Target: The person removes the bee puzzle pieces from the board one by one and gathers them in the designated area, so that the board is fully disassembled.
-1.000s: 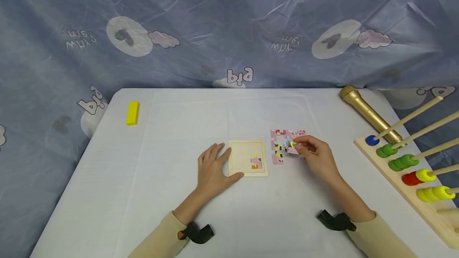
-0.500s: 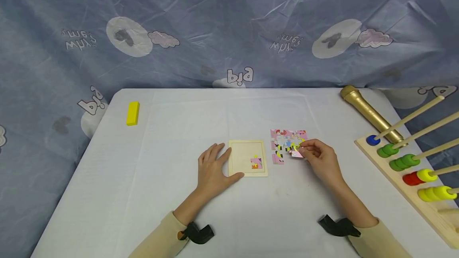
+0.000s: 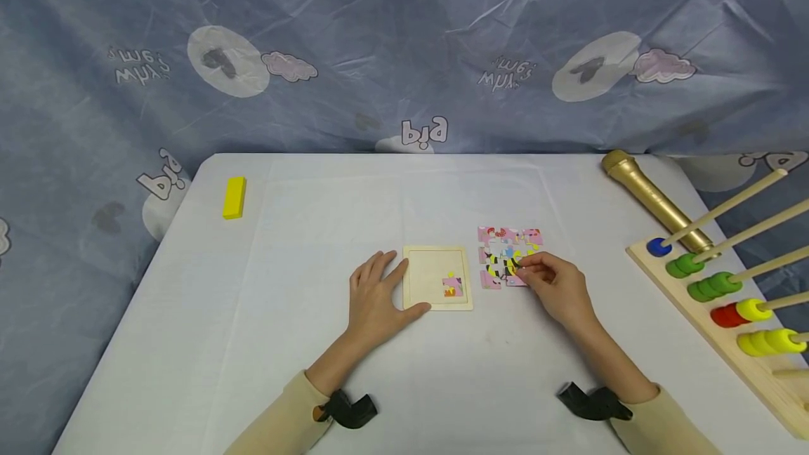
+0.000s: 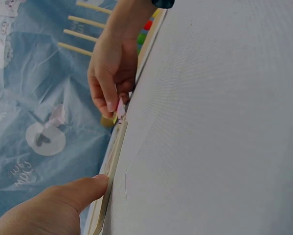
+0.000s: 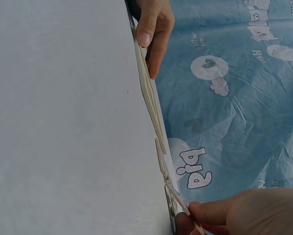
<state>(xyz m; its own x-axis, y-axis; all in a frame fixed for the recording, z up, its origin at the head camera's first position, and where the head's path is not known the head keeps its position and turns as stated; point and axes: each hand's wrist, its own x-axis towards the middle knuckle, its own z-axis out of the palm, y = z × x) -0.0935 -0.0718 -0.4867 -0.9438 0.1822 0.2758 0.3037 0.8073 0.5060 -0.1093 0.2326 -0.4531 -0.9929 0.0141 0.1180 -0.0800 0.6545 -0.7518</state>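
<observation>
My left hand point(image 3: 376, 300) lies with fingers spread at the left side of a square wooden puzzle tray point(image 3: 420, 306), thumb at its near edge and index finger at its left edge. One pink-and-yellow jigsaw piece point(image 3: 452, 288) sits in the tray's near right corner. My right hand point(image 3: 559, 290) pinches another jigsaw piece point(image 5: 179, 199) between thumb and fingers, tilted in the right wrist view. That hand is at the near right of a group of pink picture pieces point(image 3: 496, 235) laid edge to edge right of the tray. The fingers hide part of the group.
A wooden bead counter point(image 3: 708, 314) with upright pegs and coloured rings stands at the right. A gold microphone point(image 3: 657, 199) lies behind it. A yellow block point(image 3: 234, 197) is at the far left of the white table point(image 3: 316, 209). A grey-blue printed curtain point(image 3: 354, 41) hangs behind.
My right hand first drew slightly right with the pinched piece, then moved back left and lower, bringing it to the near side of the group. The left hand and tray stayed put.
</observation>
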